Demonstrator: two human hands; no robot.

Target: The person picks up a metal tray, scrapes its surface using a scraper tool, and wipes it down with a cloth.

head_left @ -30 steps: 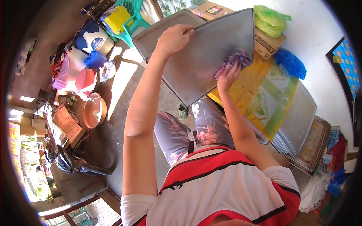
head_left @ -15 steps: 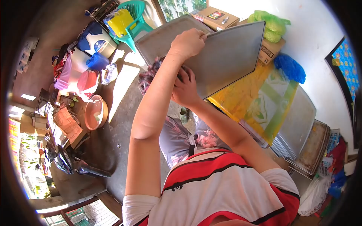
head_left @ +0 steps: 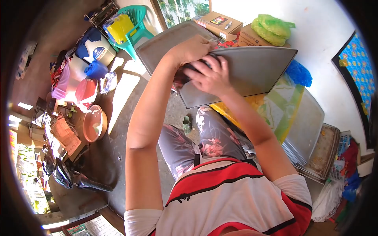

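Observation:
A grey metal tray (head_left: 252, 70) is held up and tilted before me, its dark rim facing the wall. My left hand (head_left: 193, 50) is closed on the tray's upper left edge. Against the tray's left part, my right hand (head_left: 210, 74) presses a dark patterned cloth (head_left: 180, 80), mostly hidden behind the hand and left forearm. Another flat tray (head_left: 159, 43) lies behind the held one. Under the held tray's right side is a yellow and green plastic cover (head_left: 281, 106).
Stacked metal trays (head_left: 309, 126) stand at the right, near a blue bag (head_left: 299, 73). Cardboard boxes (head_left: 220, 24) and a green bag (head_left: 271, 29) sit at the back. Left are a green chair (head_left: 136, 29), basins (head_left: 94, 123) and a motorcycle (head_left: 63, 173).
The held tray has tilted, its far corner swinging right and down. My right hand with the cloth has moved from the tray's right side to its left, near my left hand.

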